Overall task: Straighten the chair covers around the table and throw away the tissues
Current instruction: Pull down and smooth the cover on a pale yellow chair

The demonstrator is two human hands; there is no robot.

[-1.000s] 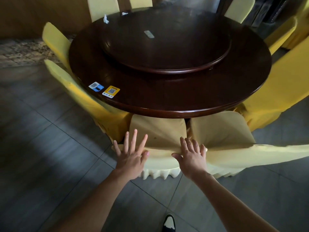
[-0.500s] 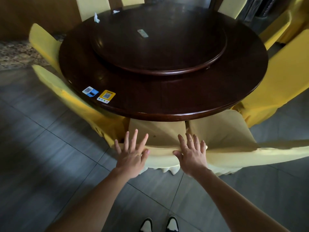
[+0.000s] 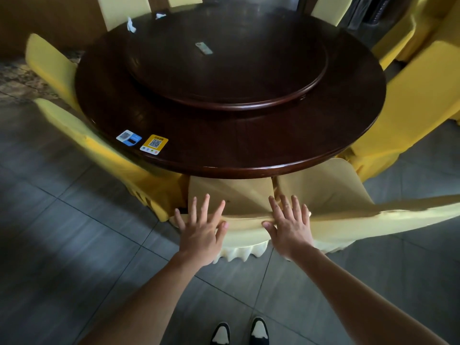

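At far left, two covered chairs point(image 3: 82, 143) stand tucked against the round table point(image 3: 249, 150). Two crumpled tissues point(image 3: 130, 24) lie on the table's far edge, not yet collected; they are well apart from both hands.

Centre, nearest the camera: a chair cover point(image 3: 239, 230) draped over a chair back pushed in under the table edge. The left hand point(image 3: 201, 230) lies flat on the cover's top left part, fingers spread and straight. The right hand point(image 3: 290, 225) lies flat on the top right part, fingers likewise extended. Neither hand grips or pinches fabric; the two hands are apart, with a span of cover between them.

To the right, a neighbouring cover point(image 3: 348, 215) overlaps closely, and its top edge looks uneven.

Assessment: the step in hand is smoothing this chair's cover. The tissue disposal appears untouched. The next move likely calls for drawing the fabric outward and down to seat it squarely, then proceeding to the adjacent chair.
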